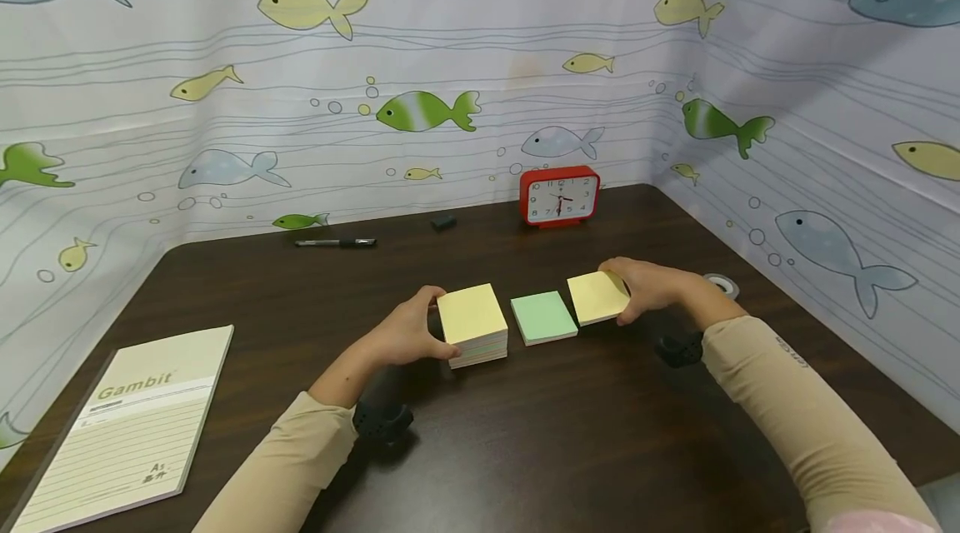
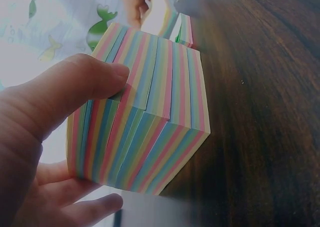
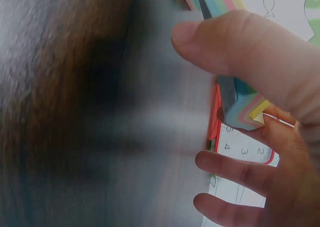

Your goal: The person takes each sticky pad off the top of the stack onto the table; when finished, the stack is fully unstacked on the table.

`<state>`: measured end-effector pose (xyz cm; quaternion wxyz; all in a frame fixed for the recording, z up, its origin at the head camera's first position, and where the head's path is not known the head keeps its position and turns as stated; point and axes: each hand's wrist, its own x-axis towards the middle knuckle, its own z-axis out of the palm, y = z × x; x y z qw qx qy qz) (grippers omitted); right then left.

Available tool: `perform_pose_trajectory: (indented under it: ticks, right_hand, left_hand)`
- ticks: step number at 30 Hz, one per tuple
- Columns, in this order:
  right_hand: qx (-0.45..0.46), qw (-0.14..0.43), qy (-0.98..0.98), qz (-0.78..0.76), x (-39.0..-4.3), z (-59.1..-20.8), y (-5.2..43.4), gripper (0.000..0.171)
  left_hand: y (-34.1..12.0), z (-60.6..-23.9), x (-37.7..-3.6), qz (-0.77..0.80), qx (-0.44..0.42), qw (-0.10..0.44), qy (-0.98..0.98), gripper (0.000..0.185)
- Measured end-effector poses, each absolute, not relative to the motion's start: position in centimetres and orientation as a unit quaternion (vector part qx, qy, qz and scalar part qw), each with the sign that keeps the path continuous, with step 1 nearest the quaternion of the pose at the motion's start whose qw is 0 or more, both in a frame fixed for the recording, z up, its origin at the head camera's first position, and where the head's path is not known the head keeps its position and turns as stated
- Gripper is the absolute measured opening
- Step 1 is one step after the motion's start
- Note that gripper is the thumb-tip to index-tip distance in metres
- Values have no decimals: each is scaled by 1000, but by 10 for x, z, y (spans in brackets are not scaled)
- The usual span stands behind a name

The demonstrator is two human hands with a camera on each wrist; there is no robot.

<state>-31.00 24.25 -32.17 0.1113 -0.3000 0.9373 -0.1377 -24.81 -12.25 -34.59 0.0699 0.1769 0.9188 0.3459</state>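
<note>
My left hand (image 1: 412, 329) grips a tall stack of sticky note pads (image 1: 474, 318), yellow on top, thumb on the near side and fingers round the far side. In the left wrist view the pads' edges (image 2: 165, 82) show pastel stripes and sit slightly out of line. A thin green-topped sticky note pad (image 1: 543, 316) lies on the table to the right of the stack. Just right of it, my right hand (image 1: 647, 287) holds a yellow-topped sticky note pad (image 1: 597, 296) by its right side. The right wrist view shows the thumb (image 3: 220, 42) against that pad's striped edge (image 3: 245, 107).
A notebook (image 1: 135, 416) lies on the dark table (image 1: 570, 433) at left. Along the back are a pen (image 1: 335, 242), a small dark block (image 1: 443, 222) and a red clock (image 1: 559, 196). A tape roll (image 1: 722, 286) lies beyond my right wrist. A fish-patterned curtain (image 1: 420, 42) borders the table.
</note>
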Motion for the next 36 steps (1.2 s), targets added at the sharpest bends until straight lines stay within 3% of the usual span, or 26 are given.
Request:
perform_pose_trajectory:
  ticks: [13, 22, 36]
  right_hand:
    - [-262, 156, 948, -93, -321, -333, 241, 80]
    - [-206, 161, 965, -25, -324, -327, 234, 106]
    - [-252, 158, 953, -52, -312, -302, 207, 97]
  left_hand:
    - [-127, -348, -244, 364, 170, 87, 912, 90]
    - [-125, -345, -246, 356, 178, 74, 915, 90]
    - [-125, -346, -247, 368, 183, 71, 909, 90]
